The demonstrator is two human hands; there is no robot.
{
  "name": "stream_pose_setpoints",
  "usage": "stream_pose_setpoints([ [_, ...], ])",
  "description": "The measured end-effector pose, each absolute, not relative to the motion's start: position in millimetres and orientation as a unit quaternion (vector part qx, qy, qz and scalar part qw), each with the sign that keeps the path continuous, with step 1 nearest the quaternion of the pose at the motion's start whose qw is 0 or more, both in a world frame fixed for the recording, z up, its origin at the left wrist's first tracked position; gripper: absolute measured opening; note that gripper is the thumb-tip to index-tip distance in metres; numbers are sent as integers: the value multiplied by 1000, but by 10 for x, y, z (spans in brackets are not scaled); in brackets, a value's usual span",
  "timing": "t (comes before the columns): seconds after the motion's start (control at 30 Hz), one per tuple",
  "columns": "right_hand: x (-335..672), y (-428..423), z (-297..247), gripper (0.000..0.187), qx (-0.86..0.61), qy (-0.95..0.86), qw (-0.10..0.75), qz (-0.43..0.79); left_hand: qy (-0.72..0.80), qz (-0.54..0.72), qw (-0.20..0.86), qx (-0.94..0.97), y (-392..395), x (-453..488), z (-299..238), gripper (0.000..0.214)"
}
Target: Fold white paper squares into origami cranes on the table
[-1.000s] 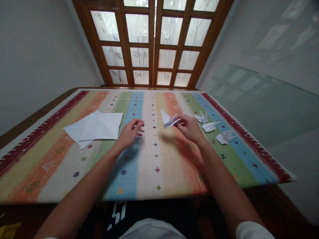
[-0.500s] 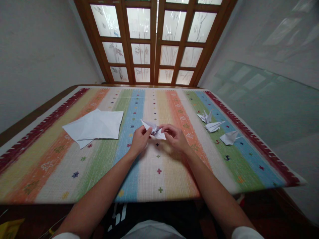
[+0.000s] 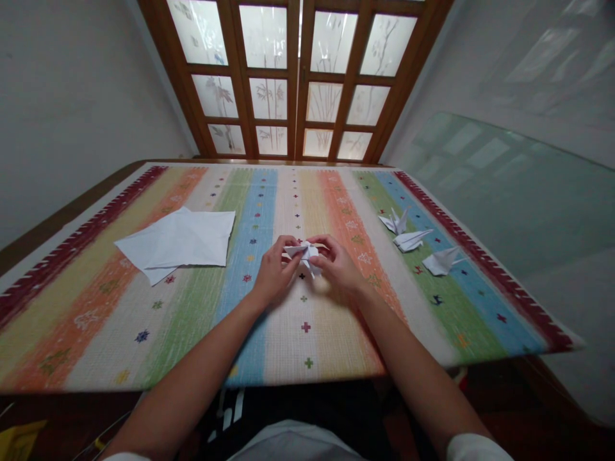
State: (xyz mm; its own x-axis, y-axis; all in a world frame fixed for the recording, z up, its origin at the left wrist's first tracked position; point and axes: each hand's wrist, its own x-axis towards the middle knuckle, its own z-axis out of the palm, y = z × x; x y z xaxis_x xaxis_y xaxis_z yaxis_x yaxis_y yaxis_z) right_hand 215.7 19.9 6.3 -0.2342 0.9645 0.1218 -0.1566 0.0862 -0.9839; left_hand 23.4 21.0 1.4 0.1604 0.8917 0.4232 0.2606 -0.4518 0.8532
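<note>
A white folded-paper crane (image 3: 307, 251) is held just above the middle of the striped tablecloth. My left hand (image 3: 277, 269) pinches it from the left, thumb on the near side and fingers behind. From the right, my right hand (image 3: 339, 261) grips the other side between thumb and fingers. Parts of the folds are hidden by the fingertips. One pointed tip hangs down toward me between the hands.
Several white paper sheets (image 3: 185, 242) lie overlapping on the left of the tablecloth (image 3: 192, 339). Three finished-looking paper cranes stand at the right: a far one (image 3: 396, 222), a middle one (image 3: 410, 241) and a near one (image 3: 439, 262). Glass-paned wooden doors (image 3: 295, 80) rise behind the table.
The paper crane has been turned in my fingers: its long point, earlier up to the left, is now lower, and a tip points toward me. Both hands have shifted slightly closer together.
</note>
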Motion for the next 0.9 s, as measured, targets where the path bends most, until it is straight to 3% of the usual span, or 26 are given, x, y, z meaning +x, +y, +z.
stream_pose_setpoints([
  [0.1, 2157, 198, 38, 50, -350, -560, 474, 583, 422, 497, 296, 698, 235, 222, -5, 25],
  [0.3, 2160, 234, -88, 29, -382, -584, 444, 562, 433, 470, 267, 722, 255, 204, 7, 8],
  [0.6, 2157, 278, -167, 10, -487, -644, 446, 387, 401, 453, 338, 722, 203, 237, 16, 24],
  [0.77, 2162, 276, -112, 5, -493, -701, 460, 232, 392, 453, 342, 724, 243, 207, -8, 16],
  [0.9, 2207, 266, -35, 7, -509, -718, 438, 184, 384, 456, 334, 730, 271, 197, -13, 9],
])
